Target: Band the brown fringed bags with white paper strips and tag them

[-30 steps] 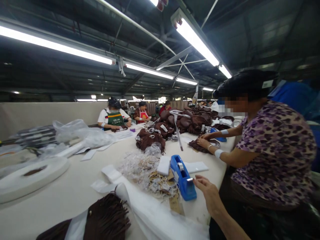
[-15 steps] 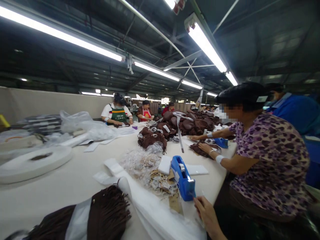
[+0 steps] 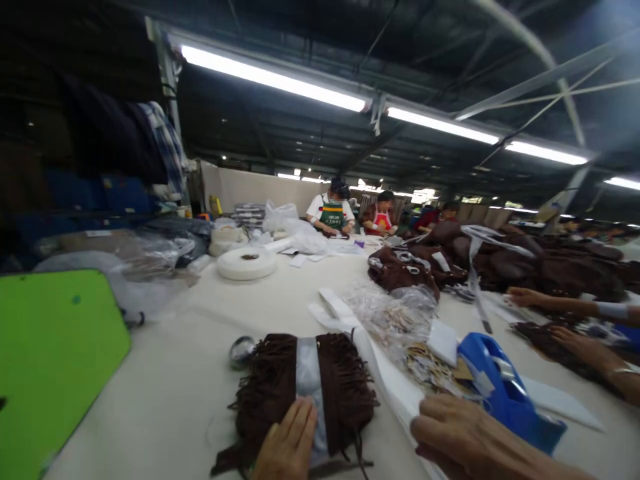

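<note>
A dark brown fringed bag (image 3: 333,387) lies on the pale table in front of me, with a greyish-white wrap band (image 3: 307,367) around its middle. My left hand (image 3: 290,440) rests flat on the band and the bag, fingers stretched out. To the right, my right hand (image 3: 460,427) hovers over a long white strip (image 3: 387,373), its fingers curled together; whatever they hold is hidden. Just beyond that hand stands a blue tape dispenser (image 3: 510,390). A round silvery object (image 3: 243,351) touches the bag's left side.
A bright green board (image 3: 55,367) stands at the left. Behind are a white roll (image 3: 247,265) and plastic bags (image 3: 290,227). Tags with strings (image 3: 435,367) lie by the dispenser. A co-worker's hands (image 3: 585,347) work at the right near piled brown bags (image 3: 540,260).
My view has swung left, bringing the green board and whole fringed bag into sight. My right hand has left the dispenser's front end and moved toward the bag. My left hand has appeared on the bag.
</note>
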Demonstrator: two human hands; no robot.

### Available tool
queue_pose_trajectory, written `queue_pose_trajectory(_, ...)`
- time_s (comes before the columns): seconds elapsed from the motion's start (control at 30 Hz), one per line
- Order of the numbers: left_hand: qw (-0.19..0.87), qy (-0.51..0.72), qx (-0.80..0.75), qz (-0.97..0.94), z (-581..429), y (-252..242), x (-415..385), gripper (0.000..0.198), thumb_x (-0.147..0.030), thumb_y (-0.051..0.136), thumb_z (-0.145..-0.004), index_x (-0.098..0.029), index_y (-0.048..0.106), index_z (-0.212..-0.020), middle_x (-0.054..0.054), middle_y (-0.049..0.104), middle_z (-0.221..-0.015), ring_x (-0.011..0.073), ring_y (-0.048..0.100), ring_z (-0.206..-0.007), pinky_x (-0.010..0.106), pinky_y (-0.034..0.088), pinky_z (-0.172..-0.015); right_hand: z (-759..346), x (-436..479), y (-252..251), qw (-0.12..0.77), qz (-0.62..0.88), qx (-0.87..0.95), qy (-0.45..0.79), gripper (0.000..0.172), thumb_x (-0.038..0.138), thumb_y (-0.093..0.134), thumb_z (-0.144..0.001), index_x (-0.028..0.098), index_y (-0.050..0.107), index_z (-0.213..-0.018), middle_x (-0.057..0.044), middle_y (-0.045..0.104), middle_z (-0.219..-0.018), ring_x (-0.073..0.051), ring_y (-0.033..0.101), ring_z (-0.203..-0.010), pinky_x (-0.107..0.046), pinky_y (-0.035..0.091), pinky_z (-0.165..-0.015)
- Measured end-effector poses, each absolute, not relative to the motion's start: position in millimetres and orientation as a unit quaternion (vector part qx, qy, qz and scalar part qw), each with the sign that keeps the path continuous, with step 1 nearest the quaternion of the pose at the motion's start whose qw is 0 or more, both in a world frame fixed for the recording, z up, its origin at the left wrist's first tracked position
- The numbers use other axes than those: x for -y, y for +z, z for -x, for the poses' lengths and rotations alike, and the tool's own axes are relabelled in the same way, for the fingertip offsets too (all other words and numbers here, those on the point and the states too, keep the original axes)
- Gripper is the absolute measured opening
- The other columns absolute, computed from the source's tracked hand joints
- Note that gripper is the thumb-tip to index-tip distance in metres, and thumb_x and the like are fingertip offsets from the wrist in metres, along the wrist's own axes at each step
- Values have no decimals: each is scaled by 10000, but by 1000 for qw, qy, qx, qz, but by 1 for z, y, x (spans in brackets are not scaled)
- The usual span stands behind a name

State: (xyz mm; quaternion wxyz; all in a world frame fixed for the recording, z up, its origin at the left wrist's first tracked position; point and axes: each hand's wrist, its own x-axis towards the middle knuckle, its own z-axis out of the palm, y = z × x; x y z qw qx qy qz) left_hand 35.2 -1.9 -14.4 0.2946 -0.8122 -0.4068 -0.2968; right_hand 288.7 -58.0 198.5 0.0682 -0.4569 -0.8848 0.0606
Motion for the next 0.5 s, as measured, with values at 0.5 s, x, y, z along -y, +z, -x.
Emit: queue_pose_trajectory(0.5,266,-394,418,774,-48,-21,0,348,-135,320,-889,-175,622,-1055,43,595,-1190,180,449,-1170,259,357,-739,-186,-84,170,-63,255,906,332,145,185,513,-825,144,554,-692,34,447,-621,-86,392,-576,-211,301,-547)
